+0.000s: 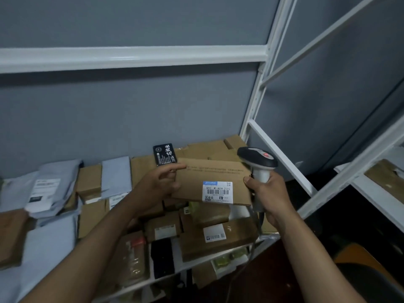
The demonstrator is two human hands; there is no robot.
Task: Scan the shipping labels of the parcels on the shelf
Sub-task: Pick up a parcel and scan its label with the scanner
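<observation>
Left hand (162, 184) pinched flat cardboard parcel (209, 182) at frame centre; right hand (267, 193) gripped scanner (258, 162). Looked light, stiff; edge hold suited.

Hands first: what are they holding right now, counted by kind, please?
Flat brown cardboard parcel with a white shipping label, gripped at its edge by the left hand: 1
Grey-and-white handheld barcode scanner, gripped by its handle in the right hand: 1
Total: 2 things held
</observation>
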